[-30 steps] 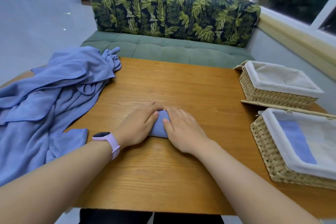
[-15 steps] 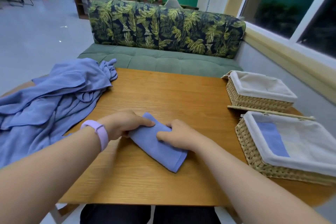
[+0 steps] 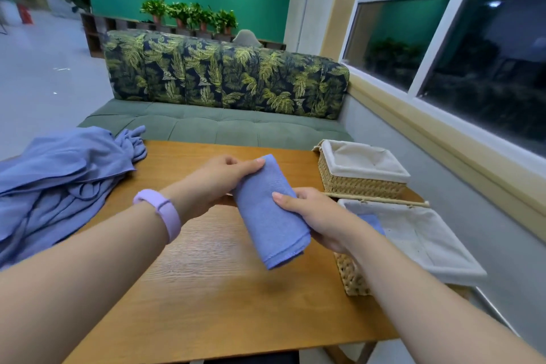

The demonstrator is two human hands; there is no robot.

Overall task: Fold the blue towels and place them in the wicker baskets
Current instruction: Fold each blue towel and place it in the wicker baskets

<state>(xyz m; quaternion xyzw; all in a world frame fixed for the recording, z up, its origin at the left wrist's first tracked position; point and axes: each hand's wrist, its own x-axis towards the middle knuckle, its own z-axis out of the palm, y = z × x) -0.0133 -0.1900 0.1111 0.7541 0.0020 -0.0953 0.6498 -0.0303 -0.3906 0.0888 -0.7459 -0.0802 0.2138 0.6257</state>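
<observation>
A folded blue towel hangs in the air above the wooden table. My left hand grips its far end, and my right hand holds its right side, thumb on top. A heap of unfolded blue towels lies at the table's left. Two wicker baskets with white liners stand at the right: the far basket holds nothing that I can see, and the near basket holds a folded blue towel, mostly hidden behind my right wrist.
A green sofa with a leaf-print back stands behind the table. A window wall runs along the right, close to the baskets. Bare tabletop lies between the towel heap and the baskets.
Both hands were pressing the folded towel flat on the table. They have since lifted it off the wood and carried it up and right, nearer the baskets. The view has tilted upward.
</observation>
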